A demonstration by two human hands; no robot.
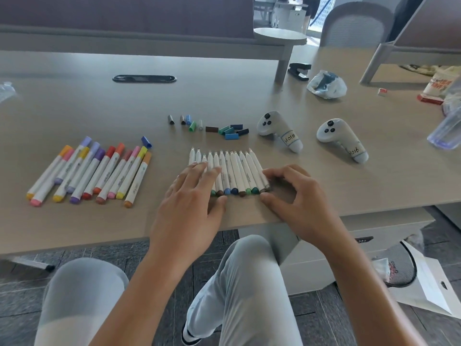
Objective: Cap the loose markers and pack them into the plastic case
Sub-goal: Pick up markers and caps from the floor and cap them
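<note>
A row of several uncapped white markers (pixel 234 171) lies side by side near the table's front edge, tips pointing away. My left hand (pixel 192 196) rests flat on the row's left end, fingers spread. My right hand (pixel 291 193) curls against the row's right end, fingertips touching the outermost marker. Several loose caps (pixel 229 131) in green, blue, brown and black lie just beyond the row. A batch of capped markers (pixel 94 171) in warm and purple colours lies to the left, with one blue cap (pixel 146 141) beside it. A clear plastic case (pixel 446 128) sits at the far right edge.
Two white handheld controllers (pixel 279 131) (pixel 341 139) lie right of the caps. A black stapler (pixel 299 71), a crumpled plastic bag (pixel 326 84) and a red-and-white packet (pixel 436 91) sit further back right. A cable slot (pixel 144 78) is in the tabletop.
</note>
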